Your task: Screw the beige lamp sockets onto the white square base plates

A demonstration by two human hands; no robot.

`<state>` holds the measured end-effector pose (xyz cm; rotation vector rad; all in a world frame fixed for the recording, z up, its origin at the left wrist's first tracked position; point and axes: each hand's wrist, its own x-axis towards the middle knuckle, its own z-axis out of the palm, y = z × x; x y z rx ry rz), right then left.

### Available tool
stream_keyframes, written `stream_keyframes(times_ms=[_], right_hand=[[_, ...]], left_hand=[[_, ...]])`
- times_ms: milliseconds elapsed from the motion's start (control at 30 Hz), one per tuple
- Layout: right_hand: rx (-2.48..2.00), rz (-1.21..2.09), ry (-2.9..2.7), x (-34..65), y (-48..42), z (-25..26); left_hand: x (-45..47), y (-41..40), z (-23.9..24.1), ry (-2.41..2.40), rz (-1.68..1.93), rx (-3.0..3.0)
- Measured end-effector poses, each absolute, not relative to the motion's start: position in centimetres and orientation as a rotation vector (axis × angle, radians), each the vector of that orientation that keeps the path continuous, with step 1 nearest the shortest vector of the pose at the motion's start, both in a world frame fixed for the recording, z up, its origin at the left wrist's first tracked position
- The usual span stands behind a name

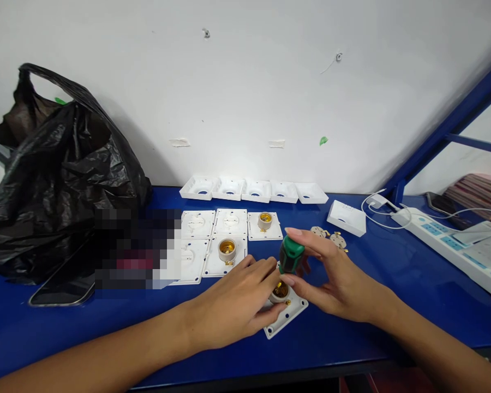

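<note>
My right hand point(335, 275) grips a green-and-black screwdriver handle point(291, 255), held upright over a white lamp-holder plate point(287, 315) with a beige, brass-lined socket point(280, 292). My left hand point(237, 303) is closed on that socket and plate, holding them on the blue table near its front edge. The screwdriver's tip is hidden inside the socket.
Behind lie several more white plates point(213, 243), two with sockets point(227, 250), and a row of white covers point(253, 190) by the wall. Loose socket parts point(329, 236) lie to the right. A black plastic bag point(57, 174), a phone point(65, 284) and a power strip point(458, 245) flank the work.
</note>
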<state>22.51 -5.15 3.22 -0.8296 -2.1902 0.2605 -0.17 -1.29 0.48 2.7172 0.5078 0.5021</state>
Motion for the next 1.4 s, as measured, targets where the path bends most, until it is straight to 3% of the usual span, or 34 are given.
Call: stream_keyframes(times_ms=[967,1400], right_hand=[[-0.732,0.272,-1.870,22.5,-5.2,2.2],[-0.795,0.015,-1.771,21.9,-4.9,1.0]], left_hand=[[-0.2,-1.3,0.1,0.562,0.538,2.739],[-0.2,-1.3,0.1,0.574,0.553,2.692]])
